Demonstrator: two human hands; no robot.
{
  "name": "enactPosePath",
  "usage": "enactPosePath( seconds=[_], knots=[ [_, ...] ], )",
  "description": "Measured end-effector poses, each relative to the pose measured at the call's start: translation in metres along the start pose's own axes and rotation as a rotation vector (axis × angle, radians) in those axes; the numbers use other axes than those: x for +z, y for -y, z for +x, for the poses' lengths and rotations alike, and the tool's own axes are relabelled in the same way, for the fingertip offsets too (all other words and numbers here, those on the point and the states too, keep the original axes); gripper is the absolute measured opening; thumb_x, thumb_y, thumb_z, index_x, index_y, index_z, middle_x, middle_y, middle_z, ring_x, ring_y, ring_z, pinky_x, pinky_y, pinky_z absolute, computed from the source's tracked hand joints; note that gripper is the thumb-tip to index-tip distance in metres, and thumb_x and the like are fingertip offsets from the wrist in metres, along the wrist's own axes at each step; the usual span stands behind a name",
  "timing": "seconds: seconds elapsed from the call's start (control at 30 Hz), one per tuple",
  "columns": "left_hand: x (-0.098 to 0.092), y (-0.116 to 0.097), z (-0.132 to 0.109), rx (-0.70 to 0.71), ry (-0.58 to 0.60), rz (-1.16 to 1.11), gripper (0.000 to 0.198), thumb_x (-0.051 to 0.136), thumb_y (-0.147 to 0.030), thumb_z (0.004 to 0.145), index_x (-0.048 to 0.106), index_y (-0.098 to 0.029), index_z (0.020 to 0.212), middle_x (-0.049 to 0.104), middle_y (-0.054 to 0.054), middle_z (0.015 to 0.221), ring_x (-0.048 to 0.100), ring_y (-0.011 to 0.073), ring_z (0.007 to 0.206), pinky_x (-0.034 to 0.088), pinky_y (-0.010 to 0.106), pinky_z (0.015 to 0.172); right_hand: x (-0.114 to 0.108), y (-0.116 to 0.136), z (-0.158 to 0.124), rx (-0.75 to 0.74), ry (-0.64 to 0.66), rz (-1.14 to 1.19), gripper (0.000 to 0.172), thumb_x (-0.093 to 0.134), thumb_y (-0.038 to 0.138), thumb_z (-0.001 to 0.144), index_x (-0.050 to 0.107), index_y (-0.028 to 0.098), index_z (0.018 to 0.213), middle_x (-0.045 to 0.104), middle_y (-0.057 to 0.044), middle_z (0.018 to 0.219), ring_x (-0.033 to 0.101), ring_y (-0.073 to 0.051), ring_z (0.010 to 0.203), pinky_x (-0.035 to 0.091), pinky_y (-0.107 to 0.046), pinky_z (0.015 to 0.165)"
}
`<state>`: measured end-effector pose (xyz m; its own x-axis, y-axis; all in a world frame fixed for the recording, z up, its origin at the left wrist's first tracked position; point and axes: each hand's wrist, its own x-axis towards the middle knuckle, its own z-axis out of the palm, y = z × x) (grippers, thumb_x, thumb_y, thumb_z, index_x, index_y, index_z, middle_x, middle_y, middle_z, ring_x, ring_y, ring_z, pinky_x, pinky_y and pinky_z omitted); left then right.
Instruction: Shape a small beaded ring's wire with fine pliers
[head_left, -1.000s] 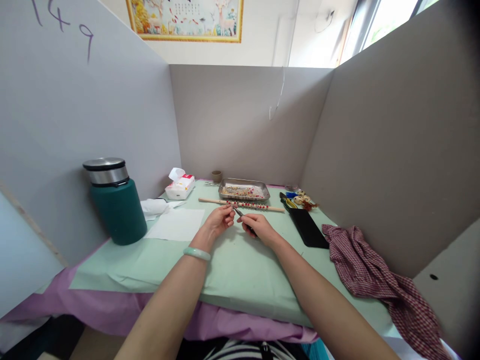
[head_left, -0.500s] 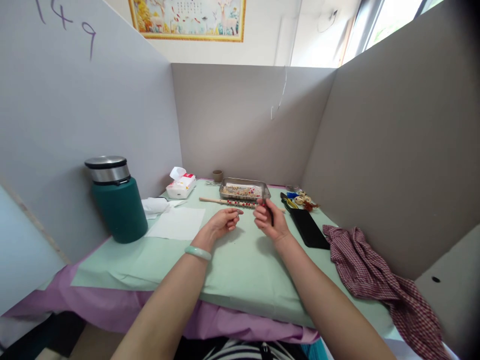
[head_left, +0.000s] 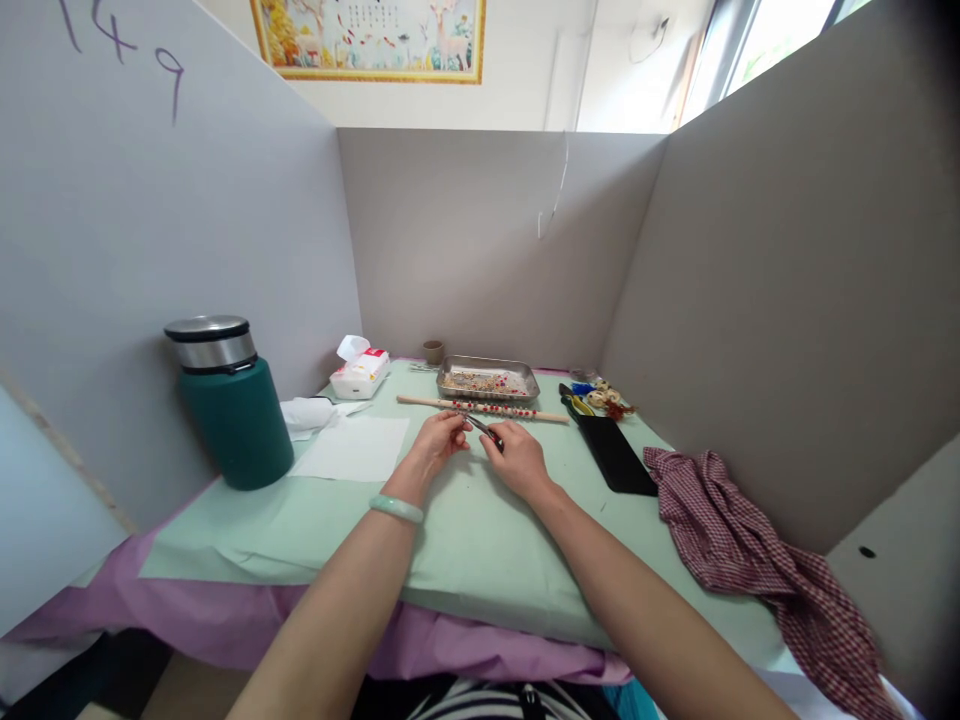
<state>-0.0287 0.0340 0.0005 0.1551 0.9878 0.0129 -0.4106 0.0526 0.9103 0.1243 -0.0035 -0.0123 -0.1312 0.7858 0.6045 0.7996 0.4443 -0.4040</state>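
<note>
My left hand (head_left: 441,442), with a pale green bangle (head_left: 396,508) on its wrist, is closed in a pinch above the table. What its fingertips hold is too small to make out. My right hand (head_left: 519,458) is wrapped round small dark-handled pliers (head_left: 486,432), whose metal tip points left and meets the fingertips of my left hand. Just beyond both hands lies a wooden stick (head_left: 420,401) with red and pale beads along its middle. Behind the stick stands a metal tray (head_left: 531,392) with many tiny beads in it.
At left are a green flask (head_left: 236,420), a tissue pack (head_left: 361,372) and white paper (head_left: 356,448). A black phone-like slab (head_left: 615,455), yellow-handled tool (head_left: 581,405) and checked cloth (head_left: 731,530) lie at right. Grey partitions (head_left: 495,240) enclose the table.
My right hand has moved left and tilted the pliers from upright so their tip meets my left fingertips. My left hand has stayed nearly in place. The view has shifted slightly.
</note>
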Motion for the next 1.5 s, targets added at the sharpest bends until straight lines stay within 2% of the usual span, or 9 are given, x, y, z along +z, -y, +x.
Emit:
enactPosePath(
  seconds=[0.3,0.7,0.83,1.0,1.1,1.2,1.3,1.4,1.5],
  knots=[
    [0.007,0.004,-0.001,0.043,-0.056,0.153,0.011,0.057,-0.017,0.077,0.051,-0.014,0.068,0.060,0.003,0.060,0.043,0.0057,0.036,0.046,0.025,0.043,0.004,0.003,-0.001,-0.066,-0.032,-0.281,0.019,0.046,0.031,0.088,0.061,0.019,0.094,0.059,-0.007,0.089,0.050,-0.020,0.086,0.031,-0.029,0.071],
    [0.009,0.009,0.003,0.153,-0.148,0.388,0.018,0.055,-0.008,0.074,0.041,-0.018,0.080,0.062,-0.002,0.059,0.046,0.0072,0.034,0.042,0.023,0.042,0.010,0.010,0.000,-0.050,-0.039,-0.464,0.017,0.046,0.027,0.089,0.059,0.017,0.086,0.059,-0.009,0.086,0.048,-0.021,0.082,0.026,-0.031,0.064],
    [0.008,0.009,0.002,0.166,-0.171,0.448,0.017,0.055,-0.009,0.073,0.043,-0.018,0.081,0.060,-0.003,0.059,0.046,0.0073,0.034,0.041,0.022,0.041,0.012,0.011,0.000,-0.026,-0.017,-0.478,0.017,0.044,0.026,0.090,0.059,0.018,0.086,0.059,-0.009,0.086,0.049,-0.021,0.082,0.026,-0.030,0.062],
    [0.007,0.011,0.003,0.111,-0.166,0.528,0.006,0.052,-0.015,0.076,0.048,-0.017,0.072,0.055,-0.002,0.057,0.044,0.0073,0.034,0.039,0.023,0.041,0.012,0.011,0.000,-0.024,0.005,-0.503,0.017,0.044,0.025,0.090,0.060,0.019,0.087,0.060,-0.009,0.086,0.050,-0.021,0.082,0.027,-0.030,0.061],
    [0.006,0.010,0.002,0.068,-0.184,0.683,0.012,0.050,-0.023,0.079,0.053,-0.016,0.069,0.055,-0.001,0.057,0.041,0.0068,0.031,0.033,0.022,0.037,0.011,0.012,-0.001,-0.022,0.005,-0.512,0.018,0.044,0.025,0.091,0.059,0.019,0.086,0.060,-0.009,0.086,0.050,-0.020,0.082,0.027,-0.030,0.062],
    [0.006,0.008,0.000,0.071,-0.168,0.785,0.017,0.045,-0.026,0.081,0.058,-0.015,0.076,0.058,-0.001,0.060,0.040,0.0065,0.031,0.032,0.022,0.039,0.011,0.012,0.000,-0.010,0.002,-0.524,0.019,0.042,0.026,0.092,0.059,0.019,0.086,0.059,-0.007,0.086,0.050,-0.019,0.082,0.028,-0.029,0.062],
    [0.007,0.004,-0.002,0.129,-0.184,0.977,0.023,0.041,-0.025,0.082,0.061,-0.015,0.079,0.063,0.003,0.066,0.049,0.0098,0.042,0.037,0.023,0.048,0.011,0.011,0.000,0.008,0.017,-0.548,0.019,0.040,0.025,0.092,0.058,0.019,0.088,0.059,-0.007,0.087,0.050,-0.019,0.083,0.028,-0.029,0.062],
    [0.009,0.000,-0.003,0.175,-0.224,1.225,0.027,0.040,-0.024,0.082,0.064,-0.015,0.073,0.067,0.008,0.074,0.060,0.0171,0.067,0.040,0.026,0.064,0.014,0.012,0.000,0.017,0.055,-0.581,0.017,0.041,0.021,0.091,0.058,0.019,0.091,0.059,-0.008,0.089,0.050,-0.020,0.083,0.029,-0.030,0.062],
    [0.009,-0.002,-0.004,0.170,-0.240,1.374,0.031,0.039,-0.024,0.082,0.066,-0.015,0.073,0.069,0.013,0.084,0.062,0.0227,0.086,0.040,0.029,0.073,0.017,0.013,0.000,0.008,0.078,-0.616,0.016,0.043,0.015,0.088,0.057,0.018,0.093,0.059,-0.010,0.090,0.050,-0.022,0.084,0.030,-0.030,0.062]
  ],
)
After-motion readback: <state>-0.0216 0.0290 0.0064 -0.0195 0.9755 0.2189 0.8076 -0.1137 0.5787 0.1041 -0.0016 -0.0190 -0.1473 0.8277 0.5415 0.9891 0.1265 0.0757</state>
